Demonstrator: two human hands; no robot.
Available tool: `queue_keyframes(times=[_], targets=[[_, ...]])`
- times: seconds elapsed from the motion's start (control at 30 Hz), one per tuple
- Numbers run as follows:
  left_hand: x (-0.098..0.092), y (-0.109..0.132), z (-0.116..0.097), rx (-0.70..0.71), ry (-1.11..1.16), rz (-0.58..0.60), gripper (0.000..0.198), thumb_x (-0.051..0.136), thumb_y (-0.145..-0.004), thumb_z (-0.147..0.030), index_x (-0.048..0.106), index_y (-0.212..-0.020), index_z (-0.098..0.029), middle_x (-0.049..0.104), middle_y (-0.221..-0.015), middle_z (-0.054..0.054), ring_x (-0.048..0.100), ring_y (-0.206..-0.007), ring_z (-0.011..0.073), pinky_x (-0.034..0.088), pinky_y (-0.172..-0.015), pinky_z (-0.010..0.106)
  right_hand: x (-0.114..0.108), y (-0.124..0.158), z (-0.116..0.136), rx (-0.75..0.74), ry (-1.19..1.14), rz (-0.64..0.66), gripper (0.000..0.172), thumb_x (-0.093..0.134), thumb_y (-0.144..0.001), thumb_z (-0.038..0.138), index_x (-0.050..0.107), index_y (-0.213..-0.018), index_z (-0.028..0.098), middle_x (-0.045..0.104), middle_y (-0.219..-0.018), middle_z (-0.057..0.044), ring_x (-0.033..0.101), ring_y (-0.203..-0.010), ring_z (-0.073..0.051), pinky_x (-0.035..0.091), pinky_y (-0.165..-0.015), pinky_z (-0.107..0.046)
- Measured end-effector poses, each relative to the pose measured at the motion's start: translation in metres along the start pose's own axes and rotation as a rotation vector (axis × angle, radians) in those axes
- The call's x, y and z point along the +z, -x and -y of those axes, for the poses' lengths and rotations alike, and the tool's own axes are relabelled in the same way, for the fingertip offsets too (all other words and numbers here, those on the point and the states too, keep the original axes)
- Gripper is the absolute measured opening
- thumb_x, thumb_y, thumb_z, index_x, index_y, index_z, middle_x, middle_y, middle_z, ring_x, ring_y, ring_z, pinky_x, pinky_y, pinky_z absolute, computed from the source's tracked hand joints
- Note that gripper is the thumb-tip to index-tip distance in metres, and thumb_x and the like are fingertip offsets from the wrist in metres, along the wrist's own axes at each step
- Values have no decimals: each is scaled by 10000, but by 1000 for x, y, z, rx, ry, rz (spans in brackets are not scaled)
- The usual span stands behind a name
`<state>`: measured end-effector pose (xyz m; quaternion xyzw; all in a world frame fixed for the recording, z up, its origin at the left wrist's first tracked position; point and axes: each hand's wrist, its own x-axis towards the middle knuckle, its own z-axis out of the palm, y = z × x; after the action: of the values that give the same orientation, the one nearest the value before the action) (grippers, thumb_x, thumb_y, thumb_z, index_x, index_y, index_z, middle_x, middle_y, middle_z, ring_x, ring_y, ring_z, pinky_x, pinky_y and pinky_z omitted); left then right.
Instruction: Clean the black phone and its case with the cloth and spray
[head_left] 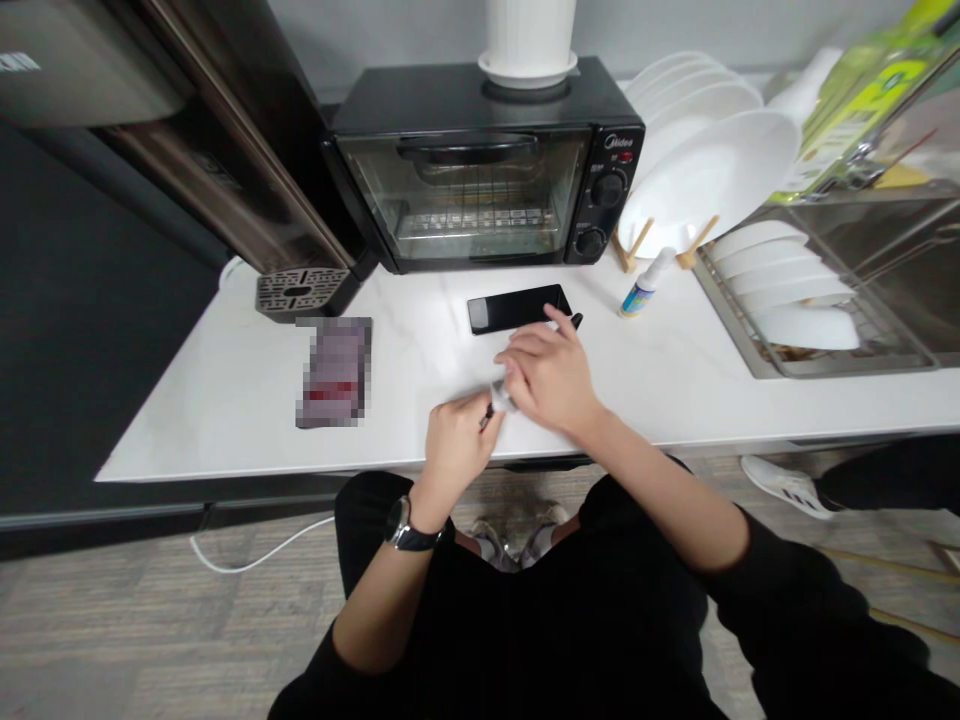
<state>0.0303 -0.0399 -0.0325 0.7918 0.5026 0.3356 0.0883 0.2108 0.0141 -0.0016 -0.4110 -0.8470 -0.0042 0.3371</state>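
My left hand (461, 440) is closed near the counter's front edge, with a thin dark piece (487, 416) showing between thumb and fingers. What this piece belongs to is mostly hidden. Right beside it, my right hand (553, 378) pinches a small light grey, crumpled piece (502, 396), perhaps cloth or tissue, where the hands meet. A dark tip (577, 321) shows just past the back of my right hand. Behind that hand lies a black smartphone (506, 310), flat on the counter, partly covered by the fingers. A small white spray bottle (643, 287) stands upright to the right.
A black toaster oven (465, 190) carries a white pot (529, 40). White plates (712, 170) stand in a wooden rack; more dishes fill the sink basket (795, 285). At left are a drip tray (300, 290) and a blurred purple-grey item (335, 372) on the counter (225, 420).
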Motion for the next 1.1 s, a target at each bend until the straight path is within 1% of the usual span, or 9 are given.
queue_keyframes(times=[0.07, 0.17, 0.33, 0.47, 0.63, 0.73, 0.8, 0.87, 1.1], targets=[[0, 1, 5, 7, -4, -23, 261, 554, -923, -218, 622, -672, -195, 653, -583, 52, 600, -499, 187, 352, -528, 290, 7, 1, 24, -56, -24, 31, 318, 498, -1006, 277, 795, -896, 252, 796, -892, -13, 655, -1016, -234, 298, -1227, -489], [0, 2, 7, -2, -15, -12, 212, 546, -859, -196, 564, -649, -213, 634, -570, 54, 599, -494, 196, 335, -521, 291, 11, 2, 34, -128, -39, 53, 278, 539, -992, 301, 776, -861, 242, 781, -858, -19, 631, -991, -235, 358, -1138, -453], [2, 0, 2, -7, -123, 38, 282, 509, -910, -203, 536, -630, -218, 633, -571, 60, 594, -497, 199, 308, -535, 306, 9, 1, 8, -178, 9, 51, 298, 572, -964, 420, 759, -849, 219, 759, -840, -44, 592, -925, -248, 397, -960, -440], [4, 0, 2, -11, -149, 41, 296, 503, -923, -201, 539, -629, -217, 644, -579, 59, 605, -505, 202, 310, -540, 311, 8, -1, 0, -172, 34, 66, 378, 536, -983, 505, 751, -852, 224, 751, -843, -50, 578, -917, -254, 384, -925, -443], [1, 1, 2, -1, -152, 44, 256, 563, -928, -215, 595, -675, -203, 658, -593, 45, 605, -510, 191, 323, -546, 310, 2, -5, -10, -147, 37, 69, 463, 363, -1069, 362, 715, -808, 213, 730, -807, -54, 588, -899, -239, 374, -883, -431], [-1, 0, -1, 16, -116, 52, 275, 544, -1024, -263, 698, -810, -184, 701, -650, 40, 634, -553, 179, 361, -570, 298, -4, -5, -24, -92, 53, 43, 457, 348, -1062, 300, 681, -759, 220, 724, -780, -58, 584, -866, -240, 365, -856, -434], [-1, 0, -3, 22, -67, 49, 270, 534, -1070, -303, 765, -1010, -176, 753, -733, 44, 666, -598, 169, 404, -605, 282, -6, -5, -33, -63, 76, 30, 432, 368, -1042, 279, 656, -724, 229, 709, -756, -59, 568, -835, -241, 359, -836, -435], [-1, -1, -5, 14, -22, 43, 294, 537, -1091, -332, 773, -1178, -182, 789, -805, 49, 686, -625, 158, 439, -639, 267, -7, -6, -41, -36, 106, 19, 419, 382, -1029, 264, 629, -692, 234, 681, -719, -58, 549, -800, -239, 353, -811, -432], [-1, 0, -7, -9, 26, 41, 341, 530, -1105, -348, 754, -1317, -203, 826, -913, 59, 728, -684, 156, 506, -710, 246, -6, -8, -54, 52, 136, -13, 401, 399, -1002, 241, 571, -640, 246, 605, -635, -57, 527, -719, -245, 348, -728, -427]])
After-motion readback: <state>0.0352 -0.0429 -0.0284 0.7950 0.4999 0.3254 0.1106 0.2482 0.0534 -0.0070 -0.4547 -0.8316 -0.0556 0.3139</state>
